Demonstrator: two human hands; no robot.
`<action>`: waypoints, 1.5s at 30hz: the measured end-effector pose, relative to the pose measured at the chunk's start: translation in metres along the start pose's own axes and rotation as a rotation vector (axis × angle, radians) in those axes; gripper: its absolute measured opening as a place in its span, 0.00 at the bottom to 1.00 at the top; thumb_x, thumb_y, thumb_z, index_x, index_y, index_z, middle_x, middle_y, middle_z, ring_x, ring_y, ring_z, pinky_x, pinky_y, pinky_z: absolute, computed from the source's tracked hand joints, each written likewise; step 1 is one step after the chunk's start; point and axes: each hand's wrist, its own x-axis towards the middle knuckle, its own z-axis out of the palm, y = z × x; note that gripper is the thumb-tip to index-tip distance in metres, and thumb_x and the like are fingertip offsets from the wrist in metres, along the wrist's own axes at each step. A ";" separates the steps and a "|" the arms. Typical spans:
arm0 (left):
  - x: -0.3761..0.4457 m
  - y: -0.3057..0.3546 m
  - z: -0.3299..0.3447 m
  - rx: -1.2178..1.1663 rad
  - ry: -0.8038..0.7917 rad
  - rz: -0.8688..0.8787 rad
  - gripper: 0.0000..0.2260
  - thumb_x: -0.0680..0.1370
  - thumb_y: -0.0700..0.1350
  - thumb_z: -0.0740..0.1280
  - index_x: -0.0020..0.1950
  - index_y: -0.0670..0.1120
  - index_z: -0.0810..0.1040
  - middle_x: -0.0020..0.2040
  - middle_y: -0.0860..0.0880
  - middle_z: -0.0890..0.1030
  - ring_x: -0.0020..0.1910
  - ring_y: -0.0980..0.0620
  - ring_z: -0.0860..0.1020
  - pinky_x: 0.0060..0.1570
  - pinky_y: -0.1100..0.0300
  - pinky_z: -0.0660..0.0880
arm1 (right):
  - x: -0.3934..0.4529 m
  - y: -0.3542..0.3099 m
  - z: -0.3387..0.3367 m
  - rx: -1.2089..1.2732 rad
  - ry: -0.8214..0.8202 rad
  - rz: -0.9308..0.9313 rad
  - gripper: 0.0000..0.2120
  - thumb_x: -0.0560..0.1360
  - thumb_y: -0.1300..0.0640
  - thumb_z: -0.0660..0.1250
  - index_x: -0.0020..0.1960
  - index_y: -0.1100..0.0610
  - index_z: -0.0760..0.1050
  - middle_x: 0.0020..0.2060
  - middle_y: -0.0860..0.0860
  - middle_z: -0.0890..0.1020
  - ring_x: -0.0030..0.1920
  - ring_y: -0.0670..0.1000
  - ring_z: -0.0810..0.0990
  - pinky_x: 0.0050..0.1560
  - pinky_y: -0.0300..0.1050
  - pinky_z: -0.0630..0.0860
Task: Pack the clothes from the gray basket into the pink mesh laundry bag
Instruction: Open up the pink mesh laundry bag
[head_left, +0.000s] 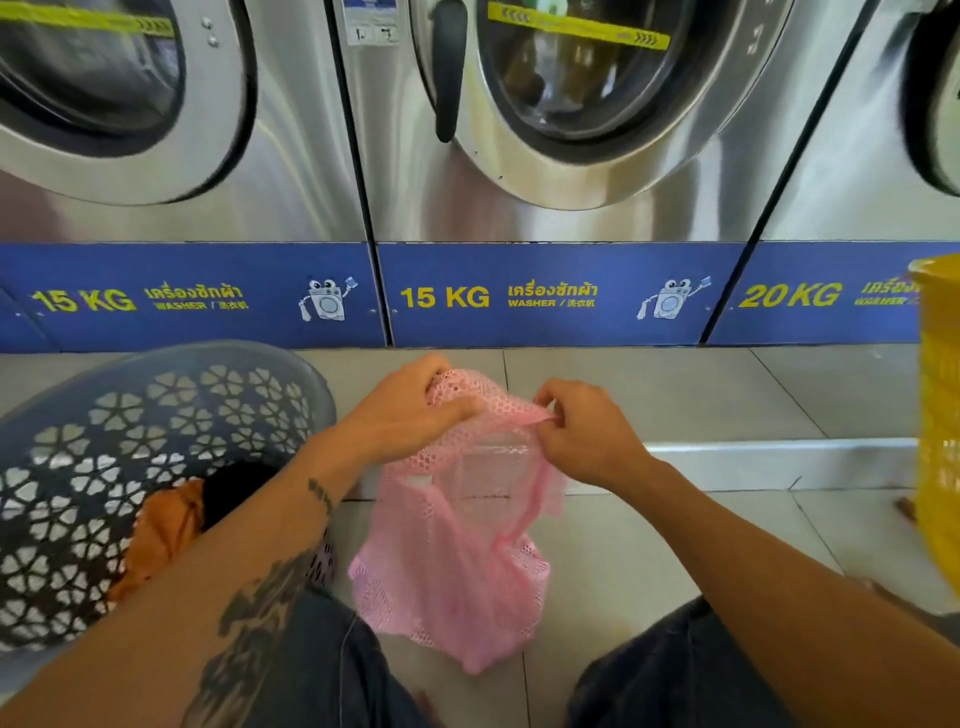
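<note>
Both hands, left hand (410, 410) and right hand (587, 431), pinch the rim of the limp pink mesh laundry bag (457, 545) hanging above the floor right of the gray basket (130, 415); its mouth could collapse shut if either pinch slips.

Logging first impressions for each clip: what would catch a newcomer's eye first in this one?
At centre, the pink mesh laundry bag hangs over the tiled floor, its top edge pinched by the left hand and the right hand. On the left, the gray basket with flower-shaped cutouts holds an orange garment and something dark. Behind runs a row of steel front-loading washers, labelled 15 KG and 20 KG on blue panels.
</note>
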 end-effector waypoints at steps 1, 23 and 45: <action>-0.001 -0.007 -0.001 0.002 -0.037 -0.027 0.18 0.73 0.59 0.73 0.54 0.52 0.70 0.46 0.54 0.78 0.42 0.53 0.77 0.41 0.59 0.73 | 0.002 -0.001 -0.003 -0.059 0.017 -0.019 0.08 0.71 0.60 0.64 0.48 0.55 0.79 0.41 0.52 0.80 0.42 0.55 0.77 0.43 0.47 0.73; 0.009 -0.013 0.038 0.075 0.353 -0.145 0.11 0.78 0.39 0.62 0.49 0.50 0.84 0.48 0.49 0.82 0.50 0.47 0.76 0.48 0.57 0.70 | -0.019 -0.025 -0.026 -0.058 -0.516 0.080 0.04 0.72 0.56 0.68 0.45 0.56 0.78 0.43 0.53 0.80 0.41 0.53 0.78 0.34 0.42 0.70; 0.015 -0.065 0.002 -0.107 0.200 -0.307 0.08 0.80 0.47 0.66 0.46 0.52 0.84 0.41 0.51 0.83 0.43 0.50 0.80 0.40 0.60 0.70 | 0.037 -0.059 0.033 0.218 -0.080 -0.352 0.25 0.68 0.64 0.54 0.58 0.53 0.82 0.54 0.46 0.83 0.56 0.46 0.80 0.62 0.40 0.73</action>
